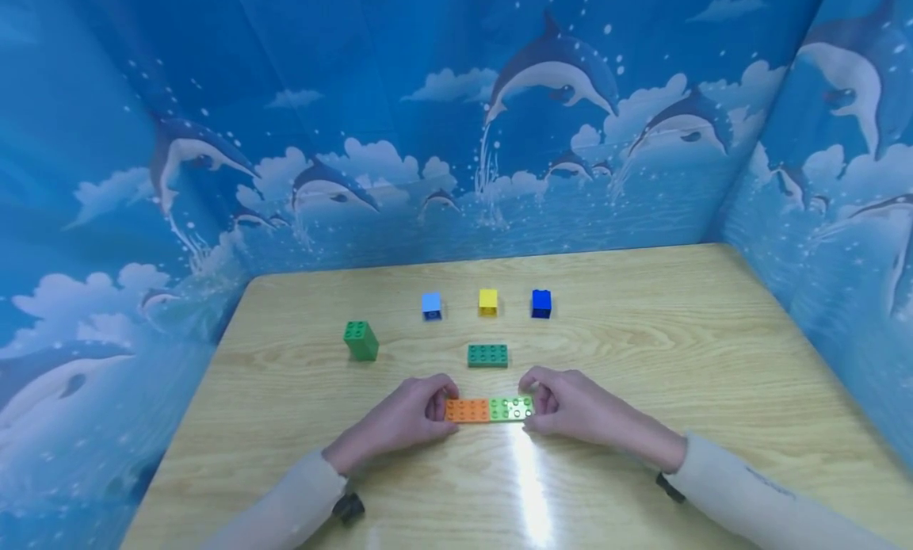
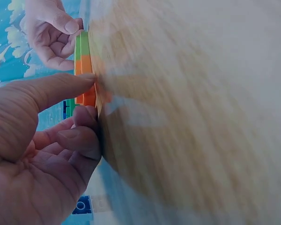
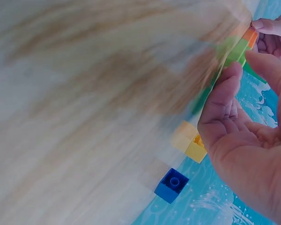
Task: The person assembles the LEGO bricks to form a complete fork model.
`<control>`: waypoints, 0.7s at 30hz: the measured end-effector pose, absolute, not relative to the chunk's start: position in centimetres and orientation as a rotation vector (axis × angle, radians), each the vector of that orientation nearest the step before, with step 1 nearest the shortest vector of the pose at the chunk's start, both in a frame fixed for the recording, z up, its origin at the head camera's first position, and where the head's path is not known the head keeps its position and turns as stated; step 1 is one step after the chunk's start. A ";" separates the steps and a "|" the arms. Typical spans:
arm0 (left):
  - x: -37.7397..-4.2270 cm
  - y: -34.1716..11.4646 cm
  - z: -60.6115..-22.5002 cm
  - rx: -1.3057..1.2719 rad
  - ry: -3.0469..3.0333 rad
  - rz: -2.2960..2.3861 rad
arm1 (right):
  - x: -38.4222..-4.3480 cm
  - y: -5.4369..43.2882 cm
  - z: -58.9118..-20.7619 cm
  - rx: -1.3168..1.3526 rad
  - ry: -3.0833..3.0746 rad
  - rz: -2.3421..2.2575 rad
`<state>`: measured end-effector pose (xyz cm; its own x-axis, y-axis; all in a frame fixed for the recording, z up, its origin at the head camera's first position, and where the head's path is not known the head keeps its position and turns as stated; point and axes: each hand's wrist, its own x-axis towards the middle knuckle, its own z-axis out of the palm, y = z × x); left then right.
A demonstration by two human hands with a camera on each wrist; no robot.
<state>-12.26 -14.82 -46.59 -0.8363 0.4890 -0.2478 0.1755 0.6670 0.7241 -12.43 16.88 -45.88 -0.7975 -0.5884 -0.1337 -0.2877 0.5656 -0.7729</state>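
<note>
Two flat toy bricks, one orange (image 1: pixel 467 410) and one lime green (image 1: pixel 510 409), lie end to end on the table, studs up. At the orange brick's outer end, my left hand (image 1: pixel 414 415) pinches it between thumb and fingers. My right hand (image 1: pixel 571 407) holds the lime brick's outer end the same way. In the left wrist view the orange brick (image 2: pixel 86 84) shows beside the left thumb. The right wrist view has the lime brick (image 3: pixel 236 52) by the right fingertips. Whether the two bricks are joined or only touching cannot be told.
A flat dark green brick (image 1: pixel 488 356) lies just beyond the hands. A tall green block (image 1: pixel 361 341) stands at left. Farther back sit light blue (image 1: pixel 431 306), yellow (image 1: pixel 488 302) and dark blue (image 1: pixel 541 303) bricks. A dolphin-print curtain (image 1: pixel 399 122) surrounds the wooden table (image 1: pixel 642 320).
</note>
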 end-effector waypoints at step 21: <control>-12.7 -16.1 -47.5 0.371 2.297 1.307 | -18.6 19.9 -44.5 -0.346 2.733 -1.354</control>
